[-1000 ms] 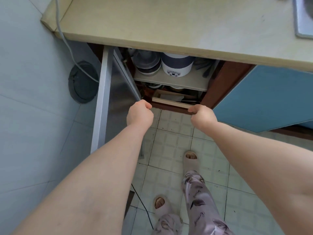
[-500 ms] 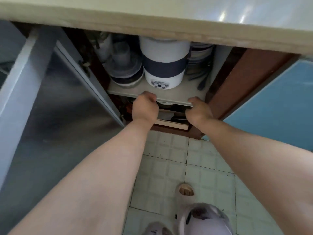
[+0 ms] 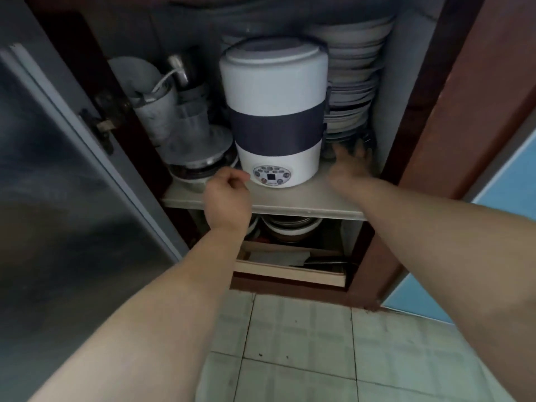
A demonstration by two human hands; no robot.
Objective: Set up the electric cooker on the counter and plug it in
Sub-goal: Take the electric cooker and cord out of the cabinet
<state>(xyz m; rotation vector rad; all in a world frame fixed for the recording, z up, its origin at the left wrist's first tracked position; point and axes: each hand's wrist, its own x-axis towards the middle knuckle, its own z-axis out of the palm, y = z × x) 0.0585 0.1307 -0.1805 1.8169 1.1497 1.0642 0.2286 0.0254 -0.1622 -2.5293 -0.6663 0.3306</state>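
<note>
Cabinet door [image 3: 58, 169] stands open at left. The shelf [image 3: 290, 205] inside carries the electric cooker [image 3: 275, 111], white with a dark band, upright, panel facing out. Plate stack [image 3: 351, 82] just right of it. Left hand [image 3: 227, 198]: fingers curled, holding nothing, near the cooker's base. Right hand [image 3: 351, 166], blurred: fingers spread beside the base; contact not discernible.
</note>
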